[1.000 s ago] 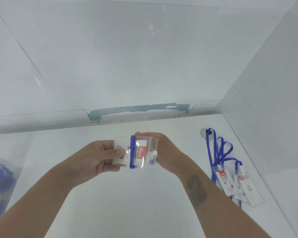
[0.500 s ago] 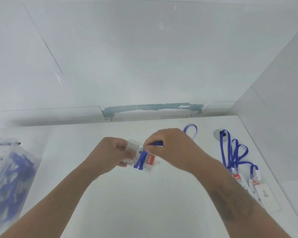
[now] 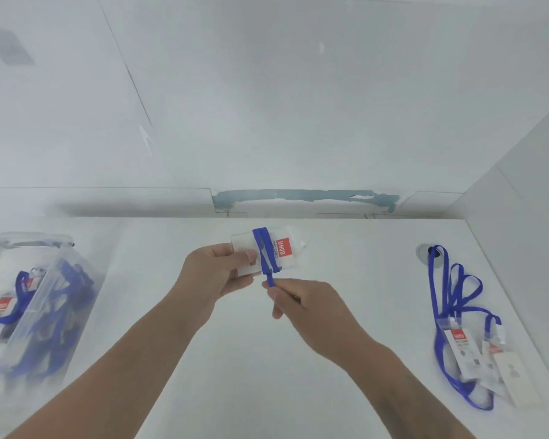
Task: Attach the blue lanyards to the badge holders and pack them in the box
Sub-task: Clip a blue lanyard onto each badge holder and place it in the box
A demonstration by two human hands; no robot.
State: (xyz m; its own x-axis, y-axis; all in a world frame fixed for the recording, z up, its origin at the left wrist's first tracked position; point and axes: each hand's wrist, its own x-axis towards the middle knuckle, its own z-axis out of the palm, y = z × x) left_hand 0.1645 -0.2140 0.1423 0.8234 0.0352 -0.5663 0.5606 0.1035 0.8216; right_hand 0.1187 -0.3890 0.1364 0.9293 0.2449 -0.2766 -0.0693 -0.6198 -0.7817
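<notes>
Your left hand grips the badge holder; your right hand pinches the lanyard just below it (box lies far left).

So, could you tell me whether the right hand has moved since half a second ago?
Yes. The right hand has dropped from above the badge holder to its near edge, pinching the blue lanyard that wraps it.

box: table's 9 o'clock side
held badge holder: centre, above table
loose lanyards: 3 o'clock
</notes>
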